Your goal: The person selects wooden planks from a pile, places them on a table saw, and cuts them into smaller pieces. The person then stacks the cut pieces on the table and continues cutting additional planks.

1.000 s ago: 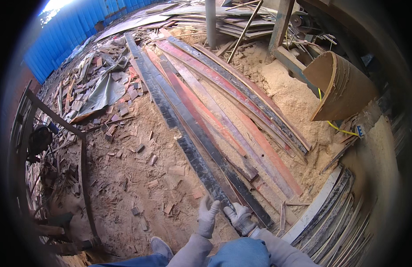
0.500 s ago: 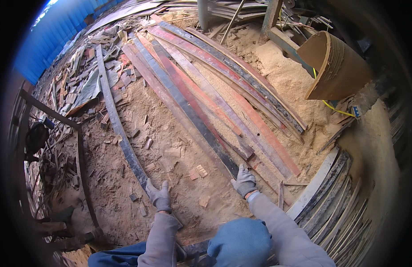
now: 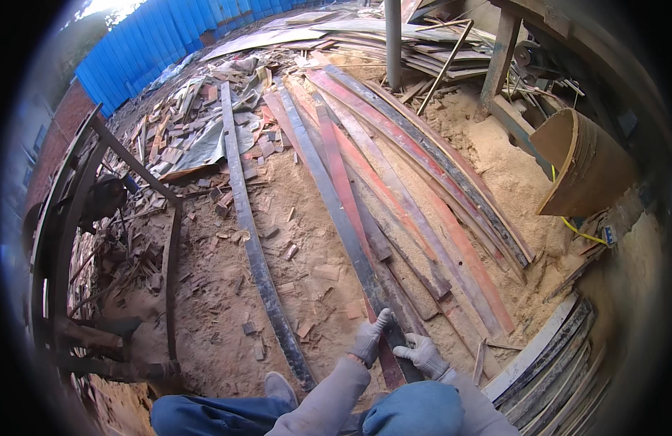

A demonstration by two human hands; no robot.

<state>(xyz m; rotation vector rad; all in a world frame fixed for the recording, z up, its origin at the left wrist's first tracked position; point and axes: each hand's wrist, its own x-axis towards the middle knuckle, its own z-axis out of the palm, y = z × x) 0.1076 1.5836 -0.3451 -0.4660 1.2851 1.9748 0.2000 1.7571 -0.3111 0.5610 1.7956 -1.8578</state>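
Head view, read left to right. At 9 o'clock a dark metal frame (image 3: 132, 163) stood over ground strewn with wood scraps, with a blue corrugated fence (image 3: 169, 36) behind it at 11 o'clock. A single long dark plank (image 3: 252, 240) lay apart on the sawdust-covered ground (image 3: 205, 291), running from 12 o'clock down to a grey shoe (image 3: 280, 386) at 6 o'clock.

The left hand (image 3: 370, 338), in a grey work glove, lay at 6 o'clock with its fingers extended along the near end of a grey plank (image 3: 336, 211); its grip was flat on the board rather than closed around it. Just beside it at 5 o'clock, the right hand (image 3: 421, 353), also gloved, pressed the same end, touching an adjoining red plank (image 3: 336, 163); its fingers were spread, and whether they curled under an edge cannot be told. The grey plank ran from the hands up toward 12 o'clock, at the left edge of a fan of long red and grey boards (image 3: 438, 218) lying side by side.

At 3 o'clock a curved brown plywood sheet (image 3: 583, 163) stood on edge beside a heap of sawdust (image 3: 496, 167). At 4 o'clock a stack of thin boards (image 3: 561, 363) lay near the right hand.
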